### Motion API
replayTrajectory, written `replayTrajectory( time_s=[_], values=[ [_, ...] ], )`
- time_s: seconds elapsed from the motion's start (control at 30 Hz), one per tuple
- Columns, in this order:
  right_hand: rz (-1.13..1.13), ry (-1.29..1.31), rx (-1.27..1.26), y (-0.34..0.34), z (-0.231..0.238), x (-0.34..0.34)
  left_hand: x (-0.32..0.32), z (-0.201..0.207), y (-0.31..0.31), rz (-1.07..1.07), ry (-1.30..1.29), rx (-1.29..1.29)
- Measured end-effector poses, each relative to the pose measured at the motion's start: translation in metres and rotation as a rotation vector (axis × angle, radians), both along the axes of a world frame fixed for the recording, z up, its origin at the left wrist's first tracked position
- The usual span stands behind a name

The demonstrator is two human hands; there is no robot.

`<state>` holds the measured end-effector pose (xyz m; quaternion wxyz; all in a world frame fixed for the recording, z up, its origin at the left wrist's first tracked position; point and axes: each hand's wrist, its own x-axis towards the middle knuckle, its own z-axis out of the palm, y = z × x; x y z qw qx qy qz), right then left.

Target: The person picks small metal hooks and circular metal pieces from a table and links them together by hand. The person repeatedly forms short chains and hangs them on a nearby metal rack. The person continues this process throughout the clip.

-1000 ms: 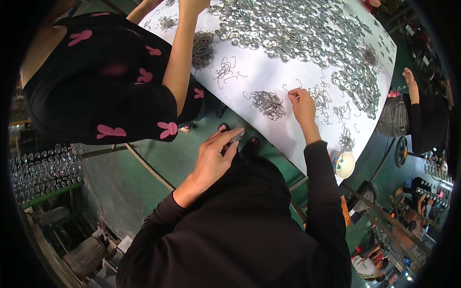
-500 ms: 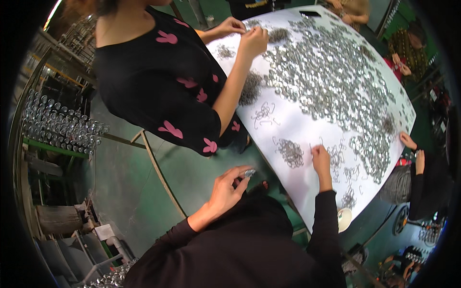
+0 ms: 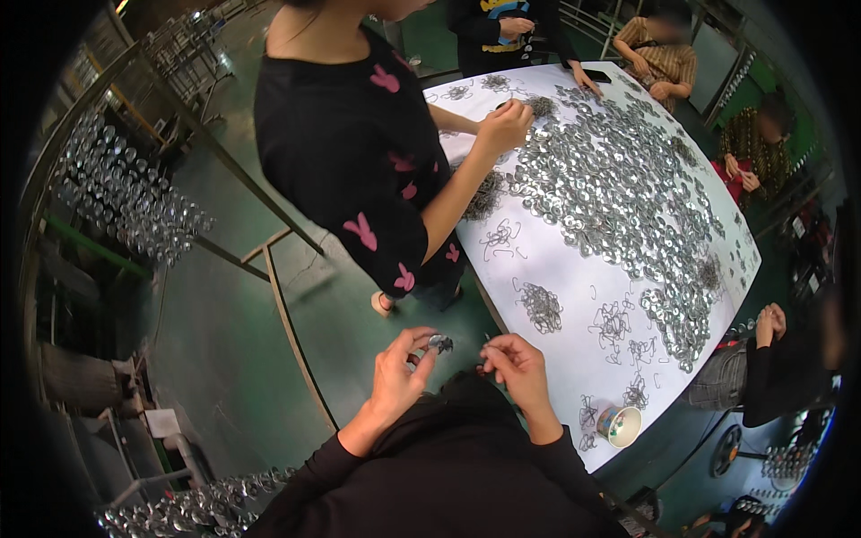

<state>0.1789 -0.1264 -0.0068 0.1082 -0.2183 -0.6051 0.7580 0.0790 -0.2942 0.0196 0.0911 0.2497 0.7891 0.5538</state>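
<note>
My left hand [image 3: 395, 378] pinches a small shiny round metal piece [image 3: 440, 344] between thumb and fingers, over the floor in front of my body. Close on its right, my right hand [image 3: 522, 375] is closed in a pinch, with a thin wire hook [image 3: 487, 339] barely showing at the fingertips. The hook and the round piece are apart. Beyond my hands, the white-topped table [image 3: 574, 377] carries a dense pile of wire hooks [image 3: 542, 308], looser hooks [image 3: 612, 321] beside it, and a wide spread of shiny round metal pieces [image 3: 619, 188].
A paper cup [image 3: 619, 426] stands on the table's near edge. At my left, a co-worker in a black top with pink shapes [image 3: 350, 161] works at the table; other people sit or stand around it. Metal rails [image 3: 296, 341] and racks of shiny parts [image 3: 126, 188] are further left.
My right hand has left the hooks on the table and come back beside my left hand. My left hand still holds the round piece. The view has shifted.
</note>
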Motion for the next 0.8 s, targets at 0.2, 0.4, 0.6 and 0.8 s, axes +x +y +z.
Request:
replayTrajectory(
  time_s=[0.2, 0.4, 0.6, 0.8],
  values=[
    [0.131, 0.159, -0.057, -0.036, 0.049, -0.022, 0.006, 0.008, -0.017, 0.099, 0.010, 0.041],
    [0.282, 0.254, 0.004, -0.050, 0.059, -0.049, 0.009, 0.020, -0.034, 0.216, 0.012, 0.061],
    [0.407, 0.228, 0.046, -0.063, 0.052, -0.085, 0.003, 0.028, -0.054, 0.380, 0.133, 0.037],
    [0.558, 0.310, -0.002, -0.083, 0.046, -0.111, 0.007, 0.035, -0.073, 0.533, 0.100, 0.003]
  ],
)
